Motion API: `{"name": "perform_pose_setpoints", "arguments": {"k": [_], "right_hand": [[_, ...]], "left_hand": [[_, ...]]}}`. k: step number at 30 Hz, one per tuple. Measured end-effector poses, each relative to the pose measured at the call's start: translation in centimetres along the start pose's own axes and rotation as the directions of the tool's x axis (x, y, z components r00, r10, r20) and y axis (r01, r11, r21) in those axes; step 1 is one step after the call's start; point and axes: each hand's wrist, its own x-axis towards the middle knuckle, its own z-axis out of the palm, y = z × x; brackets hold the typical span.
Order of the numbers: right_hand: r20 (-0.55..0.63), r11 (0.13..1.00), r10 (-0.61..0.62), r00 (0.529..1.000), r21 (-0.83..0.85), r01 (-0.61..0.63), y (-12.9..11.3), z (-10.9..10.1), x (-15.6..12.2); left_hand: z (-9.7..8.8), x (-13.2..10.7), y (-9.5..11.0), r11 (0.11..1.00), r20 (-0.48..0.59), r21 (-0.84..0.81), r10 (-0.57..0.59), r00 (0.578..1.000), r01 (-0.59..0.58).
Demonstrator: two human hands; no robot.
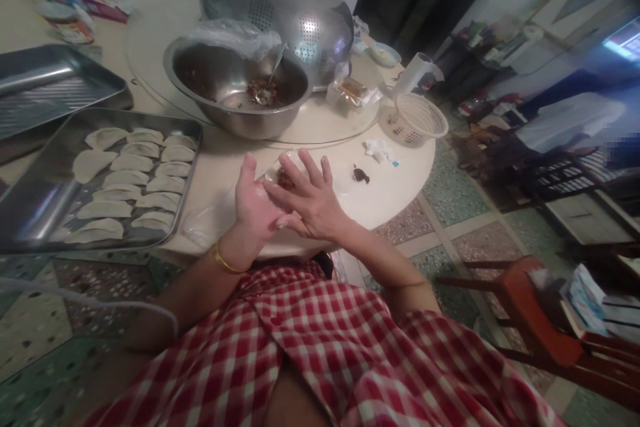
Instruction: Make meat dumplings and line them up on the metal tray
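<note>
My left hand (253, 205) is turned palm up over the table's near edge, thumb raised, a yellow bangle on its wrist. A pale dumpling wrapper (295, 159) with brown filling (285, 179) appears to lie on its fingers, which are mostly hidden. Across it reaches my right hand (310, 199), fingers spread, index fingertip close to the left palm, and nothing seems gripped in it. White smears mark the right thumb. To the left, a metal tray (193, 153) bears rows of folded dumplings (131, 163). Beyond my hands stands a steel bowl (240, 121) with leftover filling and a spoon (277, 67).
A large perforated metal dome (280, 0) sits on the glass turntable behind the bowl. Another tray (60, 80) stands at far left. Right of my hands are a white basket (420, 119), crumpled tissue (379, 149) and a small dark scrap (360, 175). An orange-brown chair (535, 300) stands at right.
</note>
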Motion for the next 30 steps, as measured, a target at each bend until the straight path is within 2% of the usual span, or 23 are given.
{"name": "perform_pose_setpoints", "arguments": {"k": [3,6,9,13,16,18,21,25,30], "right_hand": [[-0.021,0.997,-0.075,0.997,0.01,0.075,0.6,0.5,-0.5],[-0.019,0.996,-0.061,0.998,0.057,0.062,1.8,0.4,-2.1],[-0.028,0.993,-0.008,1.0,0.119,0.012,2.6,0.0,-3.0],[-0.028,0.984,0.017,0.999,0.18,-0.012,2.8,-0.4,-2.7],[0.012,0.972,0.043,0.999,0.23,-0.045,3.3,-0.3,-2.5],[-0.003,0.966,0.08,0.997,0.248,-0.077,3.8,-0.2,-2.7],[-0.074,0.964,0.096,0.993,0.254,-0.075,4.4,0.1,-3.0],[-0.134,0.978,0.024,0.991,0.207,0.005,5.0,0.8,-2.9],[-0.116,0.981,0.129,0.985,0.162,-0.109,5.9,1.3,-2.8]], "left_hand": [[-0.3,-0.2,0.5,0.996,-0.01,0.015,0.084,0.996,-0.084],[-0.5,-0.3,0.8,0.991,0.013,0.026,0.129,0.992,-0.129],[-0.5,-0.4,0.9,0.991,0.049,0.023,0.132,0.99,-0.133],[-0.4,-0.4,0.9,0.996,0.094,0.009,0.09,0.991,-0.092],[-0.4,-0.4,1.0,0.996,0.082,-0.007,0.094,0.992,-0.094],[-0.4,-0.5,1.1,0.993,0.062,-0.027,0.114,0.992,-0.113],[-0.3,-0.6,1.2,0.992,0.054,-0.042,0.118,0.991,-0.116],[-0.1,-0.8,1.2,0.993,0.054,-0.026,0.113,0.992,-0.112],[0.0,-1.0,1.2,0.993,0.041,-0.011,0.119,0.992,-0.119]]}}
